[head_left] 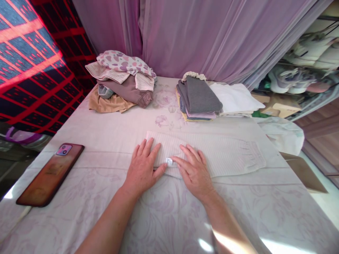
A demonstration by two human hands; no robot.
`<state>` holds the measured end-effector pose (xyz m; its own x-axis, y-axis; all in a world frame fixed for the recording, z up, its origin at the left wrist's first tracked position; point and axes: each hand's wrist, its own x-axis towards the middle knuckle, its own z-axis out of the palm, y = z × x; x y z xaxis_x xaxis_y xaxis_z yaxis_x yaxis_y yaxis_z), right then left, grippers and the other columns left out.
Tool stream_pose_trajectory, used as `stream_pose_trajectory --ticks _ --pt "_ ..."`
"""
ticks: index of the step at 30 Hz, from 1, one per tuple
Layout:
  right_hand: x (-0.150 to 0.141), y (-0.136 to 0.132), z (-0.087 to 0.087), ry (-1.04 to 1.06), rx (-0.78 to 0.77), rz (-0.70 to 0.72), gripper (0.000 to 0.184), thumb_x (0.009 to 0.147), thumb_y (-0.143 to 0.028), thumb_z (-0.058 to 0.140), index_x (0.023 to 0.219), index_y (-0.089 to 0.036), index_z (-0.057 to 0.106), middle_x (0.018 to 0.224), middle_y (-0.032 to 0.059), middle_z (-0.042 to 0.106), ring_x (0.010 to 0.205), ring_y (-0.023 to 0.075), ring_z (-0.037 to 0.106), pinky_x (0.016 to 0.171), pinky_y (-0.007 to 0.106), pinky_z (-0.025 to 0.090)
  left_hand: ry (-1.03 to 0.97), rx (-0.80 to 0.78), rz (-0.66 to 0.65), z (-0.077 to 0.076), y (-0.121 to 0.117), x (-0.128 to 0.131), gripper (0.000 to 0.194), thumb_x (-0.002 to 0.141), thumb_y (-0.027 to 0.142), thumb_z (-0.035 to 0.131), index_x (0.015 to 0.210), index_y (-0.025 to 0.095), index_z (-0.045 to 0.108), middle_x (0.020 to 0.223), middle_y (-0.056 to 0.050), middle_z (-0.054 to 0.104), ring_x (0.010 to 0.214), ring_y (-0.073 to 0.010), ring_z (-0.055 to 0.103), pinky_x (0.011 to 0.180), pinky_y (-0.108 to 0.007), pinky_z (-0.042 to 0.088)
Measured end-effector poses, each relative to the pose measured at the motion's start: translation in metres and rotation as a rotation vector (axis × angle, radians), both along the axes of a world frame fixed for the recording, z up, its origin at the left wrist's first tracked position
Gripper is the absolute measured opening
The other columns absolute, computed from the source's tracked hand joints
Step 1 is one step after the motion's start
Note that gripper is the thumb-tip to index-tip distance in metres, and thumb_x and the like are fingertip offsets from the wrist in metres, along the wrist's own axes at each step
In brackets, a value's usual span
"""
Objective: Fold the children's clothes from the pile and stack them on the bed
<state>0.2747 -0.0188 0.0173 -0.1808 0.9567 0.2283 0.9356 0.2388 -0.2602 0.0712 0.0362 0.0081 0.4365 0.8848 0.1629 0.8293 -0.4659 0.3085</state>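
A pale, finely striped garment, which looks like a pair of pants folded lengthwise, lies flat across the table with its gathered end to the right. My left hand rests on its left end, fingers spread. Further right, my right hand lies on the same cloth with its fingers stretched out. The right index finger reaches to a small white label between the hands. Neither hand grips anything.
A loose heap of clothes sits at the back left. Behind the garment stand a folded grey stack and folded white cloth. A phone with a cable lies at the left edge of the table. Shoes fill a rack at right.
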Motion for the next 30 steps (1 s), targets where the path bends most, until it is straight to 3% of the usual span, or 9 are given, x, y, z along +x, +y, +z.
stream_pose_trajectory --ticks 13,23,30 --pt "0.001 0.0 -0.002 -0.005 0.02 0.006 0.04 0.096 -0.02 0.04 0.123 -0.036 0.064 0.146 0.0046 0.047 0.139 0.0249 0.034 0.111 0.053 0.026 0.005 -0.004 -0.003 0.001 0.0 0.002 0.069 0.086 0.061 0.051 0.143 0.023 0.043 0.157 -0.012 0.032 0.146 -0.0344 0.024 0.116 -0.055 0.026" --pt "0.002 0.0 -0.001 0.022 0.052 0.036 0.039 0.095 -0.018 0.042 0.122 -0.036 0.065 0.144 0.0063 0.049 0.138 0.0272 0.036 0.108 0.056 0.03 0.007 -0.052 -0.004 0.013 -0.002 0.004 0.07 0.084 0.059 0.055 0.142 0.019 0.046 0.156 -0.016 0.033 0.145 -0.0365 0.026 0.115 -0.056 0.027" --pt "0.004 -0.001 -0.002 0.032 0.07 0.054 0.039 0.095 -0.017 0.043 0.121 -0.035 0.065 0.144 0.0062 0.049 0.138 0.0281 0.037 0.109 0.057 0.029 -0.009 -0.047 -0.009 0.013 -0.003 0.004 0.072 0.083 0.059 0.058 0.141 0.019 0.046 0.157 -0.016 0.032 0.145 -0.0362 0.024 0.115 -0.056 0.026"
